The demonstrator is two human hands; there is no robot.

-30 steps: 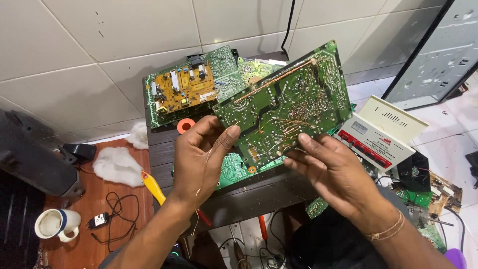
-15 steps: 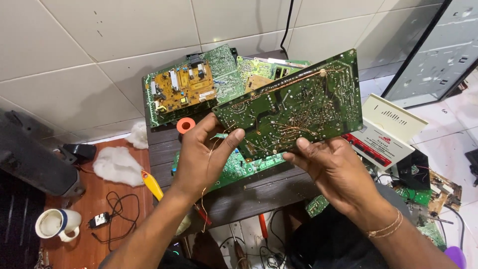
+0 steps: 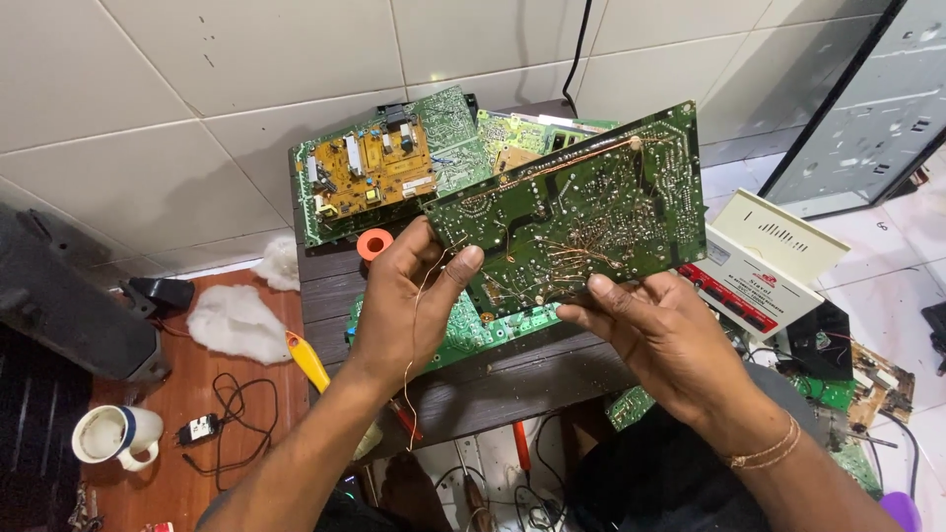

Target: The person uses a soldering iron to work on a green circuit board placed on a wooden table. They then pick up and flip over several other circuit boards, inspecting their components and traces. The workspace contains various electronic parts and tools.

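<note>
White mug and wadding lie far left on the tabletop. The left hand pinches the green board at its left edge, solder side up, above the tabletop; the right hand grips its lower edge, fingers closed. A white box sits right.

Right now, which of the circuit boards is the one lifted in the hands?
The large green circuit board, solder side up, gripped by the left hand and right hand. The board with the yellow section and the other green boards lie flat on the dark table.
</note>
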